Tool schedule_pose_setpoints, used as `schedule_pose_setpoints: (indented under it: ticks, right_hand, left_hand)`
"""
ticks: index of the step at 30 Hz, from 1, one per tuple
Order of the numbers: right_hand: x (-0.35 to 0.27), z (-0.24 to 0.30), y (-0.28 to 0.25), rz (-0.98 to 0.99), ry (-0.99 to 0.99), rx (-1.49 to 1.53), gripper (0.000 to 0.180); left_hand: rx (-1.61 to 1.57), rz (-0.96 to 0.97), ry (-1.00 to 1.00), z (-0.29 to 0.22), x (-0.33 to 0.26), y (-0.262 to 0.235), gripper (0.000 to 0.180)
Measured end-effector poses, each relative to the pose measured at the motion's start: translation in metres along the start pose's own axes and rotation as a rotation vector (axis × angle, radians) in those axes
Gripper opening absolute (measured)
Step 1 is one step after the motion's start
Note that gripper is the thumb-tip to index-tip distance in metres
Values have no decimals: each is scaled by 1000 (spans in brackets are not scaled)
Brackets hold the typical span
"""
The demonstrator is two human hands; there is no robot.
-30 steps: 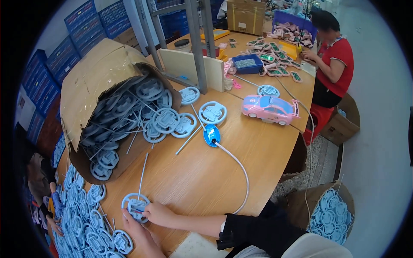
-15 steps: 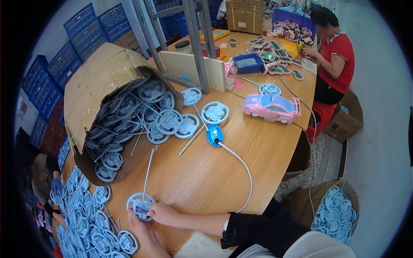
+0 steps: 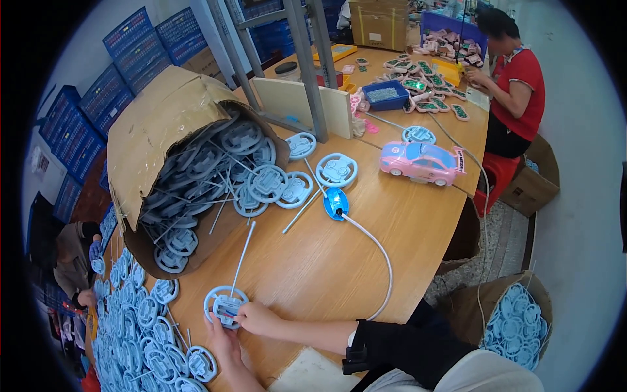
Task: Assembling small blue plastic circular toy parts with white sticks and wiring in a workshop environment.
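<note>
My left hand (image 3: 224, 340) grips the lower rim of a light-blue steering-wheel-shaped remote control (image 3: 226, 295). The wheel lies back side up on the table, and its long thin antenna points away from me. Fingers of my right hand (image 3: 258, 319) are pinched together at the battery compartment in the wheel's middle; a small dark and reddish item shows by the fingertips, too small to name. To the left lies a large heap of similar blue wheels (image 3: 140, 326).
A tipped cardboard box (image 3: 157, 124) spills more wheels. A blue oval device (image 3: 336, 204) on a white cable and a pink toy car (image 3: 421, 163) stand further right. One co-worker in red (image 3: 522, 91) sits at the far right; another (image 3: 72, 261) works at the left edge.
The whole view has shifted slightly to the right and down. Both my hands stay on the same wheel, with the right fingers still at its middle. The left co-worker's arms have moved a little.
</note>
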State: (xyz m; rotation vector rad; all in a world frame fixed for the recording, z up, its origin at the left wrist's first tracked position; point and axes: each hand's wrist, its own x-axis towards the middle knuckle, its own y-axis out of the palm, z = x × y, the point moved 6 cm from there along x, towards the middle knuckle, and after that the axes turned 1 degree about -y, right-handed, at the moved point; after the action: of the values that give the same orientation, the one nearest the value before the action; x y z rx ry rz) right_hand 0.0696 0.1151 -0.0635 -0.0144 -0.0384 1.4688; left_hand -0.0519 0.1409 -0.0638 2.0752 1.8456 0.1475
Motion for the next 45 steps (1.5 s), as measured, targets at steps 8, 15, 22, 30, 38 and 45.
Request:
schedule_pose_setpoints:
  ticks: [8, 15, 22, 30, 38, 45]
  right_hand:
    - [-1, -2, 2, -54, -19, -69, 21]
    - [3, -5, 1, -56, -57, -57, 19]
    - [1, -6, -2, -39, -15, -55, 20]
    - [9, -4, 9, -16, -78, -182, 21]
    - [0, -16, 1, 190, 111, -98, 17]
    - [2, -17, 8, 187, 203, 6, 16]
  left_hand:
    - [8, 33, 25, 0, 3, -1, 27]
    - [57, -17, -6, -1, 0, -1, 26]
    - [149, -13, 22, 5, 4, -7, 26]
    - [106, -107, 43, -1, 5, -15, 26]
    - [226, -467, 143, -55, -11, -61, 23]
    - [-21, -620, 406, -188, -51, -174, 23]
